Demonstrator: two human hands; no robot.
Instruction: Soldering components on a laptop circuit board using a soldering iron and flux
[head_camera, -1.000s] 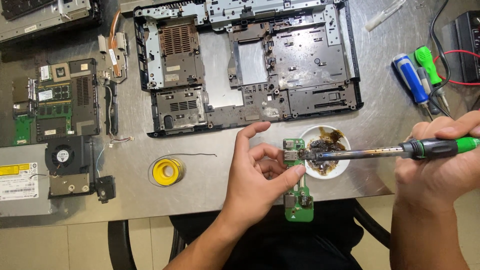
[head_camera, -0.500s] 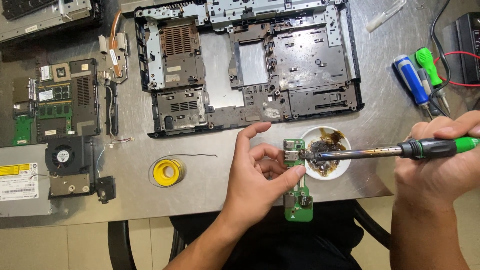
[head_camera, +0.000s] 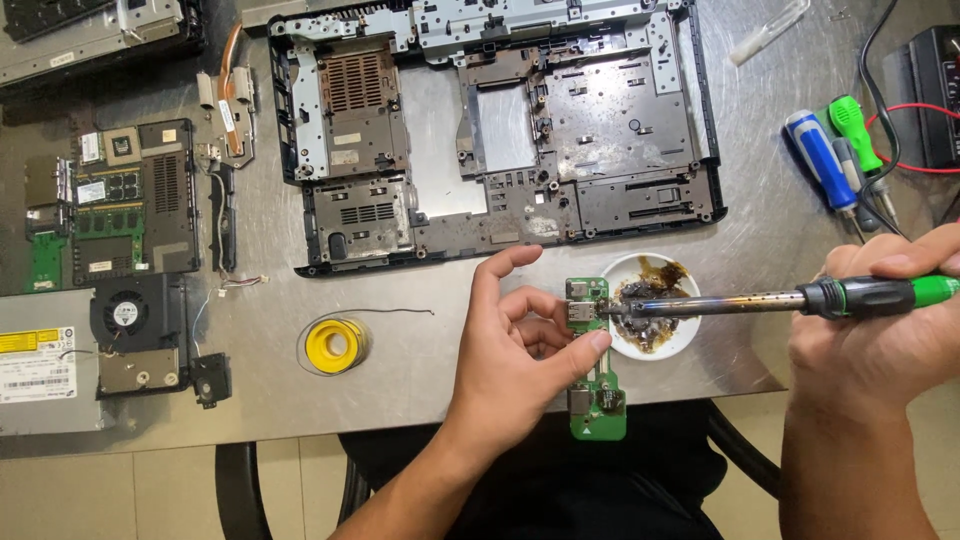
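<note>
1. The left hand (head_camera: 520, 350) sits just below the middle of the view and pinches a small green circuit board (head_camera: 596, 385) at its left edge, thumb low and fingertips curled against the board; the forefinger is raised and stretched toward 12 o'clock, free of the board.
2. The board stands lengthwise along the table's near edge, with its lower end hanging past the edge over the person's dark lap. Its upper end, which carries a metal connector, lies just beside the left rim of a white dish (head_camera: 655, 318).
3. The right hand (head_camera: 875, 330), at 3 o'clock, has its fingers wrapped tight around the black and green grip of a soldering iron (head_camera: 760, 302).
4. The iron lies nearly level and points toward 9 o'clock. Its shaft crosses above the dish, and its tip meets the upper part of the board.
5. The dish holds a dark brown, sticky residue.
6. At 9 o'clock from the left hand, well apart, a yellow spool of solder wire (head_camera: 335, 345) lies on the grey metal table (head_camera: 420, 390), with a loose strand trailing toward the hand.
7. At 12 o'clock lies an opened laptop chassis (head_camera: 500, 130).
8. At 2 o'clock, blue- and green-handled screwdrivers (head_camera: 835, 160) rest side by side.
9. At 9 to 10 o'clock, far left, lie a small cooling fan (head_camera: 125, 315) and a circuit board with memory modules (head_camera: 120, 200).
</note>
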